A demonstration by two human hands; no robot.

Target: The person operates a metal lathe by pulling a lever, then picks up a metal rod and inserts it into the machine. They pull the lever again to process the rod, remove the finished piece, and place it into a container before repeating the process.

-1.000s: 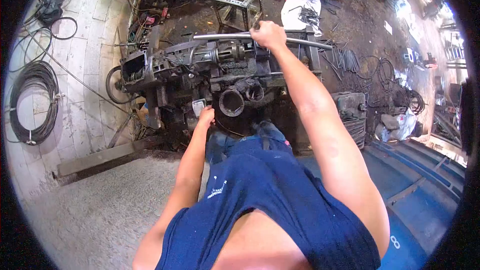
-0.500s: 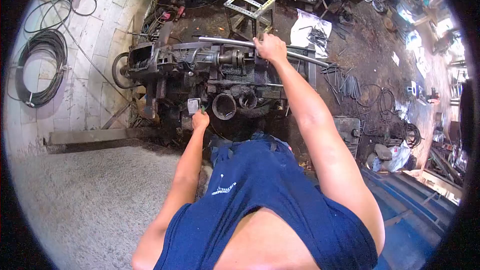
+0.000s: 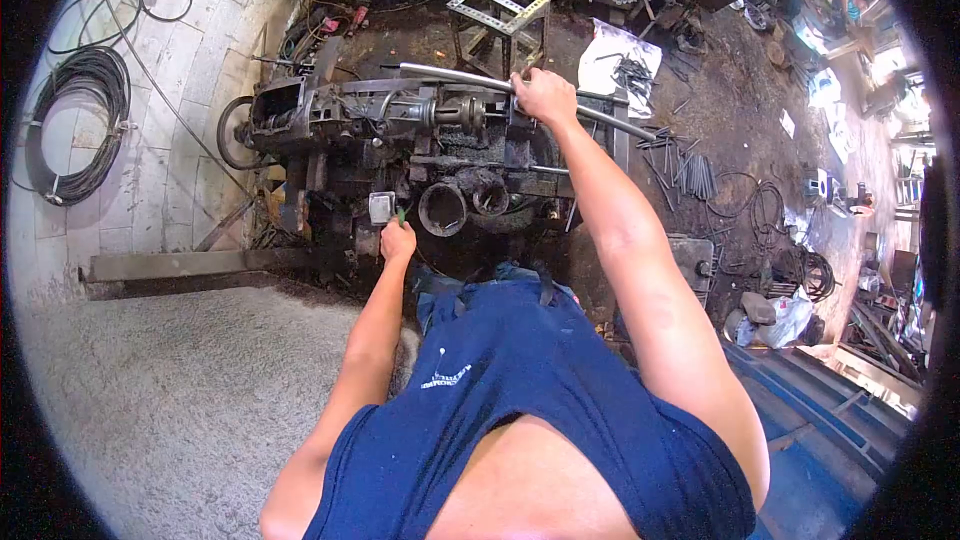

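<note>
My right hand (image 3: pixel 546 98) is wrapped around a long metal rod (image 3: pixel 605 117) that slants across the far side of a dark, greasy machine (image 3: pixel 400 115). The rod's left end (image 3: pixel 425 70) reaches over the machine, and its right end extends past it above the floor. On the near side, my left hand (image 3: pixel 397 241) is closed on a small green handle (image 3: pixel 401 213), mostly covered by the fingers. Just beyond that hand is a pale square box (image 3: pixel 382 207) on the machine. To its right, two round pipe-like openings (image 3: pixel 442 210) face up.
A metal stool frame (image 3: pixel 500 2) stands behind the machine. Thin rods (image 3: pixel 697 176) lie on the floor at right, near a white sheet (image 3: pixel 605 55) holding dark pieces. Coiled cable (image 3: pixel 78 130) lies at left beside a beam (image 3: pixel 190 266). Blue metalwork (image 3: pixel 820 400) is at lower right.
My right hand and the rod have shifted slightly right relative to the machine, the rod's left end a little farther away. My left hand keeps its grip. The view has drifted slightly.
</note>
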